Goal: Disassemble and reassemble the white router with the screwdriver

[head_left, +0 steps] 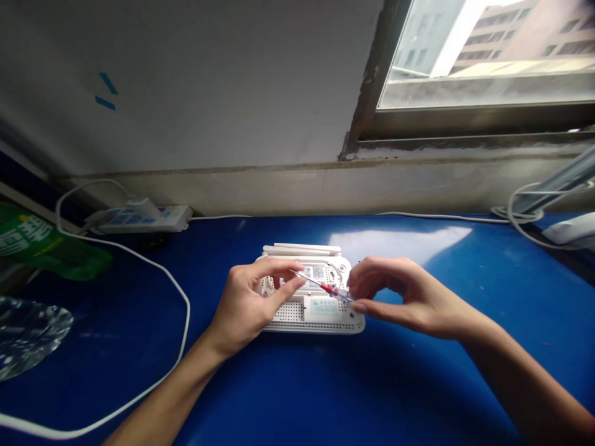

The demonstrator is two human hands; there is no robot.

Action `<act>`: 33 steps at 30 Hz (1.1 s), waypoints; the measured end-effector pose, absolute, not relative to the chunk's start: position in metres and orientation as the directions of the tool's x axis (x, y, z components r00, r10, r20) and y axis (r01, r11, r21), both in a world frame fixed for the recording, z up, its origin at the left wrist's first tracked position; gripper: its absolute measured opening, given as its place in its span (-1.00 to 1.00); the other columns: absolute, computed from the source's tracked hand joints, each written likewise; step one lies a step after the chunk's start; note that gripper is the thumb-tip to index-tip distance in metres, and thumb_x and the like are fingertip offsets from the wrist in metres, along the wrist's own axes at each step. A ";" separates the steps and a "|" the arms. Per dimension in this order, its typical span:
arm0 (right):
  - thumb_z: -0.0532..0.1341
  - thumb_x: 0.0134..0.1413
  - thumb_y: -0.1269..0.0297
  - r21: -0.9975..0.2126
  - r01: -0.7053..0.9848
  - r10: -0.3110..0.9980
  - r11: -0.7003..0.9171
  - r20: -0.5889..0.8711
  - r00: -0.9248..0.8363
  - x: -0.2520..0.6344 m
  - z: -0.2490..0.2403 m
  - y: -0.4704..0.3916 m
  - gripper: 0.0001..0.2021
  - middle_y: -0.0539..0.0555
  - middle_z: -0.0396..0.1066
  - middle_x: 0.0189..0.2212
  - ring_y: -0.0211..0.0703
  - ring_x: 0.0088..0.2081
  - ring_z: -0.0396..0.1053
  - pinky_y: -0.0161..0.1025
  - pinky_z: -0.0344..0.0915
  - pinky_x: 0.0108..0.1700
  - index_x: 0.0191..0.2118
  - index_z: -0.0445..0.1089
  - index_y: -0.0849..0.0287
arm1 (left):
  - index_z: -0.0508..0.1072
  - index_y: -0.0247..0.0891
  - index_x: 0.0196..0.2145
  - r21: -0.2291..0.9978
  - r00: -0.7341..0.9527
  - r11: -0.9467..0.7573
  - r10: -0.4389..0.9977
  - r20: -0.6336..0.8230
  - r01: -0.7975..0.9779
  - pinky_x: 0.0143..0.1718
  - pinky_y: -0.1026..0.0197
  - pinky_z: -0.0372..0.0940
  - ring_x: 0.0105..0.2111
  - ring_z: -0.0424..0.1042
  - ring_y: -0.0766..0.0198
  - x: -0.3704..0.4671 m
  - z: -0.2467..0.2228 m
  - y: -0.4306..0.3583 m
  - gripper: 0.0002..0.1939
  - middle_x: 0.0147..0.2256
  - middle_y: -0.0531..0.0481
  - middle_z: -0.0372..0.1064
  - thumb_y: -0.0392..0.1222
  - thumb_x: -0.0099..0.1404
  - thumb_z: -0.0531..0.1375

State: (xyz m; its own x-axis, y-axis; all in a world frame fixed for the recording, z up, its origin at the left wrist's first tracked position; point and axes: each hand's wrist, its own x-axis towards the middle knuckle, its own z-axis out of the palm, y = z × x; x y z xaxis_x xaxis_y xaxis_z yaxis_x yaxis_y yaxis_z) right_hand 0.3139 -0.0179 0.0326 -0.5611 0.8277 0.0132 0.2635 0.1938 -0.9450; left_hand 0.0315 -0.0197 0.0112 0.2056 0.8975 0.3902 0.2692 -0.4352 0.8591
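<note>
A small screwdriver (331,288) with a clear and red handle is held between my two hands, above a white router. My left hand (251,300) pinches the tip end of its metal shaft between thumb and fingers. At the other end, the fingers of my right hand (406,297) close on the clear handle. The white router (288,313) lies on the blue table with its vented, labelled underside up and its antennas folded along the far edge.
On the blue table (288,390), a white power strip (174,218) stands at the back left and a white cable (183,310) curves down the left side. Green (79,254) and clear (32,334) bottles lie far left. Coiled cable (520,214) and a grey post (558,179) are at right.
</note>
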 end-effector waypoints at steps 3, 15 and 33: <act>0.46 0.16 0.27 -0.950 0.219 0.844 0.224 0.077 -0.531 0.310 0.029 -0.019 -0.82 0.06 0.59 -0.24 -0.15 -0.24 0.55 -0.26 0.53 -0.14 -0.14 0.55 0.13 | 0.71 -0.20 -0.32 0.965 0.184 -0.259 0.951 0.248 0.037 -0.31 0.35 0.49 -0.37 0.63 0.28 0.032 0.013 -0.019 -0.91 -0.36 0.03 0.67 -0.29 0.19 0.49; 0.47 0.17 0.23 -0.946 0.140 0.885 0.291 0.210 -0.415 0.292 0.026 -0.022 -0.83 0.04 0.58 -0.25 -0.17 -0.23 0.54 -0.26 0.52 -0.13 -0.16 0.54 0.11 | 0.72 -0.23 -0.24 0.973 0.203 -0.188 0.956 0.213 -0.137 -0.20 0.33 0.53 -0.27 0.66 0.24 0.034 0.021 -0.023 -0.95 -0.25 -0.07 0.68 -0.25 0.35 0.41; 0.47 0.15 0.15 -0.952 0.127 0.952 0.278 0.255 -0.169 0.301 0.019 -0.012 -0.79 0.12 0.65 -0.18 -0.05 -0.20 0.60 -0.20 0.60 -0.18 -0.14 0.64 0.09 | 0.66 -0.18 -0.03 0.477 0.363 -0.748 0.649 0.668 0.461 -0.08 0.24 0.47 -0.17 0.59 0.24 0.012 0.016 -0.012 -0.76 -0.14 -0.04 0.61 -0.40 0.41 0.32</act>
State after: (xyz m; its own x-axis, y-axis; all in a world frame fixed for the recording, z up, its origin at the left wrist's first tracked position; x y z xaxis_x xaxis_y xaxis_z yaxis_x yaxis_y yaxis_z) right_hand 0.3011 -0.0116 0.0190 -0.1695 0.9519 0.2554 0.1270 0.2781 -0.9521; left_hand 0.0123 -0.0124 0.0157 0.3630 0.6493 0.6683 0.4606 -0.7485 0.4771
